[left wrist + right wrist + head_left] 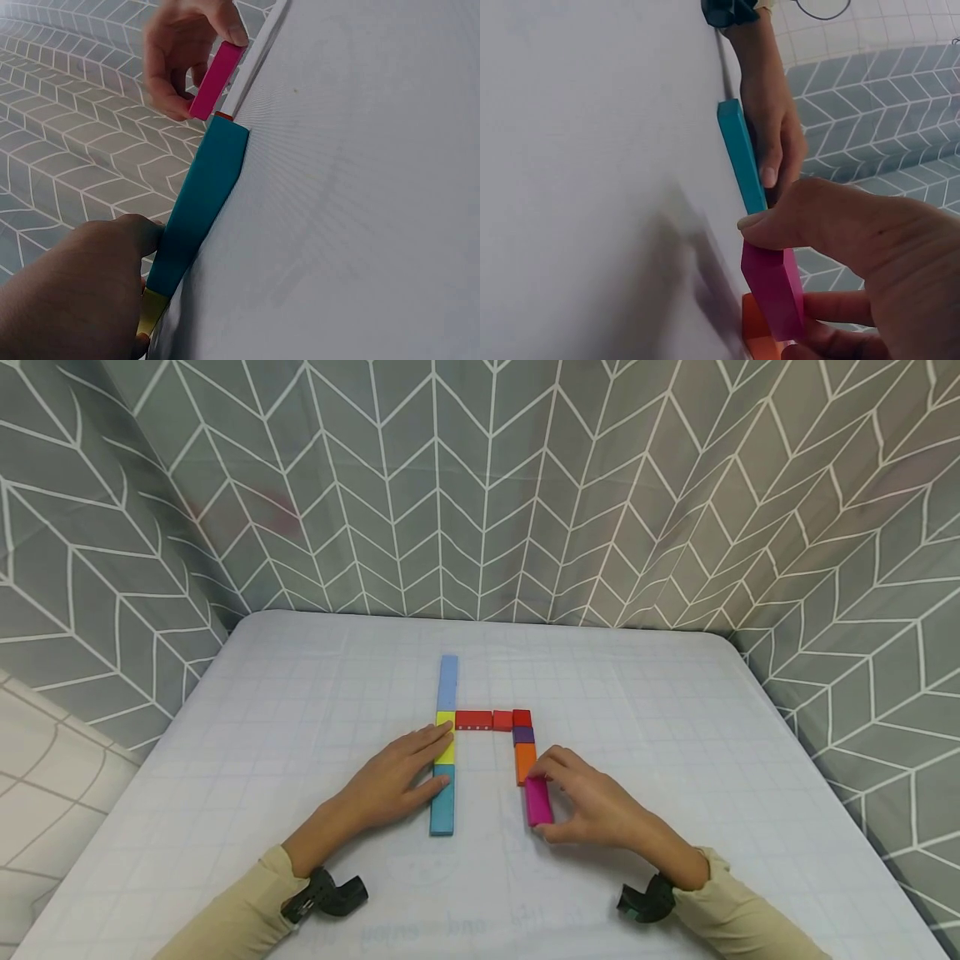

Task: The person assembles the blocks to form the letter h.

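Note:
Between thumb and fingers my right hand [600,802] pinches a magenta block [538,802] by its two ends. In the right wrist view that block [772,289] is held just off the table, beside the orange block [757,326]. My left hand [393,777] lies with its fingers extended across the yellow block [445,753], its thumb against the teal block [442,802]. Above the yellow, a light blue block [447,683] continues the straight column. Red blocks [474,721] run rightward from the yellow to a purple block [523,735] and the orange one.
A white, faintly gridded cloth covers the table [300,668]. Grey curtains [480,485] with white chevron lines stand behind it and at both sides. Black wrist cameras [648,900] sit at each sleeve cuff.

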Available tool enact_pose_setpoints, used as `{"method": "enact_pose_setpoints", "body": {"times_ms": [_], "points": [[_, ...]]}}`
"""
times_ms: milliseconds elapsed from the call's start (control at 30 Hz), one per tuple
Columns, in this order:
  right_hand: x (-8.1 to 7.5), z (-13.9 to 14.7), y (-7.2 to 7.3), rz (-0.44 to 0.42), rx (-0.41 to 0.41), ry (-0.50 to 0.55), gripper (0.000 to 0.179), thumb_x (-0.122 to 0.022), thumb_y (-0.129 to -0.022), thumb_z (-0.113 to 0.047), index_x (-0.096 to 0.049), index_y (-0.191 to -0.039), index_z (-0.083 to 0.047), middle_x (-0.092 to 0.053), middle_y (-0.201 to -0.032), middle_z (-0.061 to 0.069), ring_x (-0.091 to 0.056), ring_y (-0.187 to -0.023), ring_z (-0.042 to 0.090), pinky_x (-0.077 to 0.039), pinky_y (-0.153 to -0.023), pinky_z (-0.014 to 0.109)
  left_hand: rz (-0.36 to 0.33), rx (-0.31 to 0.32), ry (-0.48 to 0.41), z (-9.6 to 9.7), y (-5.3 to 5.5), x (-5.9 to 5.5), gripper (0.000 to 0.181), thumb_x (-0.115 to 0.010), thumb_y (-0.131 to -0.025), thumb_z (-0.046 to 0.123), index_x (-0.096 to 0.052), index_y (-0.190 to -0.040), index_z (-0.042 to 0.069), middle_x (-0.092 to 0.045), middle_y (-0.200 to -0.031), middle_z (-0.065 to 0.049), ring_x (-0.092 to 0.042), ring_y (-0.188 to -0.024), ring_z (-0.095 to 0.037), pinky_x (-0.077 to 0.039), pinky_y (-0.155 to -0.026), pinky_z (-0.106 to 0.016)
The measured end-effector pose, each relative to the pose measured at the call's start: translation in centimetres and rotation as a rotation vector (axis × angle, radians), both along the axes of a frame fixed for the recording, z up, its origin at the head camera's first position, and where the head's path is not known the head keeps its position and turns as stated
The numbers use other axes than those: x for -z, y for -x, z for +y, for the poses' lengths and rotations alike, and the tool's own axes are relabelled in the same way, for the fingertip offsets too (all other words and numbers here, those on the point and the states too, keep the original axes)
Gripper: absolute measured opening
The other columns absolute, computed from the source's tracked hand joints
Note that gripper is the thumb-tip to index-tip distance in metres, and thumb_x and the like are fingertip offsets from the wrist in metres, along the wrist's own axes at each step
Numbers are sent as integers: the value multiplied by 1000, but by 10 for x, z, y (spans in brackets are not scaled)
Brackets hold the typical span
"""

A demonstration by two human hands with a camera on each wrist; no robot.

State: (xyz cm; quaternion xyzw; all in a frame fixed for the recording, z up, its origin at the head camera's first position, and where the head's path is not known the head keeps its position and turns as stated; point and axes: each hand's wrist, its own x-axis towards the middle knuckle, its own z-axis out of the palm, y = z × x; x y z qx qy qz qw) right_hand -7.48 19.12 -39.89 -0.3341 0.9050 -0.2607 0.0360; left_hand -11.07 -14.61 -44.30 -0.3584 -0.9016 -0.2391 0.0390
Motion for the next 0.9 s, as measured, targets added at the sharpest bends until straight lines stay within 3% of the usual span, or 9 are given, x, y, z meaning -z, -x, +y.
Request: {"method": "enact_pose_setpoints", "body": {"times_ms": [900], "points": [[5,-3,0,83,-28,-54,55,-91,-77,-30,-65,-123,-15,-51,-121,-5,-51,-105,11,-56,-80,26,-13,-10,28,0,0,-2,67,-62,-104,42,-45,-158,5,-35,-166,-6,-33,-151,-29,-32,-119,-49]]}}
